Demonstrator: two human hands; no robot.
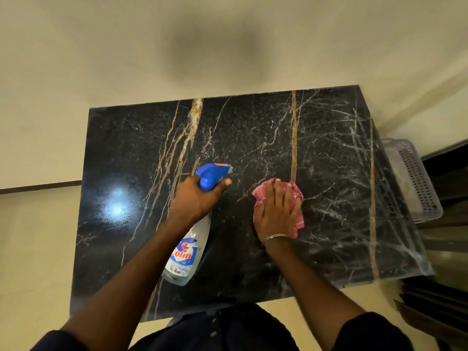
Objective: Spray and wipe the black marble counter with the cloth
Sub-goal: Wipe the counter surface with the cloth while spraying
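The black marble counter with gold and white veins fills the middle of the view. My left hand grips the neck of a clear spray bottle with a blue trigger head, held above the counter's middle, nozzle pointing away from me. My right hand lies flat, fingers spread, pressing a pink checked cloth onto the marble just right of the bottle. A thin metal bangle sits on that wrist.
A cream wall rises behind the counter. A grey perforated plastic basket stands past the counter's right edge, with dark shelves or drawers below it. Pale floor lies left of the counter.
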